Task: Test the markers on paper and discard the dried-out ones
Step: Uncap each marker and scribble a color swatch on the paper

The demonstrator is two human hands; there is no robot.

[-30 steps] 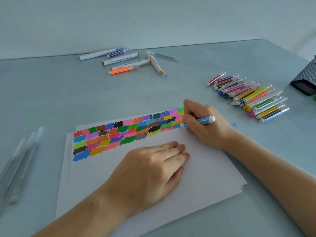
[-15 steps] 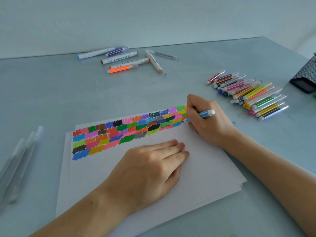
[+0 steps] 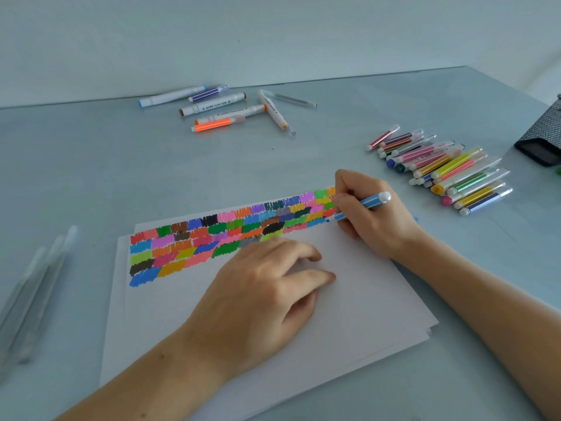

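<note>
Your right hand (image 3: 373, 215) pinches a light blue striped marker with a white end cap (image 3: 364, 204), thumb and fingers curled round its barrel, and the marker slants down to the left so its tip meets the right end of the colour patches on the stack of white paper sheets (image 3: 349, 299). The paper lies in the middle of the pale grey-blue table (image 3: 151, 177), and a band of small scribbled colour blocks (image 3: 227, 235) runs across its far part, from blue and black at the near left to green and orange at the far right. Your left hand (image 3: 261, 299) rests palm down on the blank part of the top sheet, nearer to you than the band, its fingers loosely bent and holding nothing. To the right, well apart from the paper, lies a heap of thin capped markers in many colours (image 3: 443, 168), side by side and overlapping. At the far side of the table lies a loose group of thicker white-barrelled markers and an orange one (image 3: 218, 110). At the left edge lie some clear plastic pens (image 3: 36, 287), blurred. At the far right edge sits part of a dark woven pencil case (image 3: 543, 138).
</note>
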